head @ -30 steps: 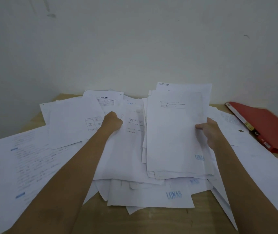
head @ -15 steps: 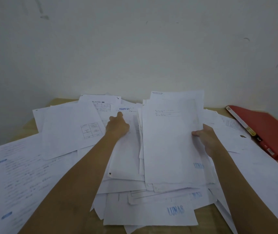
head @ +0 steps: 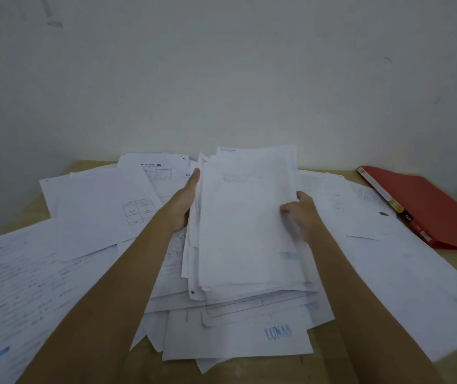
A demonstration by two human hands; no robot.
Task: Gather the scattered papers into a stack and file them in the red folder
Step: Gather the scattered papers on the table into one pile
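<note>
Pressing flat L hand to stack, R hand gripping edge

A plain wall, painted off-white with a faint greenish cast, fills the upper half of the view and meets the counter along a straight horizontal line. The counter is of light, pale-yellow wood; bare patches show at its far left corner, along the far edge at right, and at the near edge. A dark smudge marks the wall at upper left, and a small curved scuff lies at upper right. Lighting is dim, soft and even; the wall shades darker toward its lower left.
</note>
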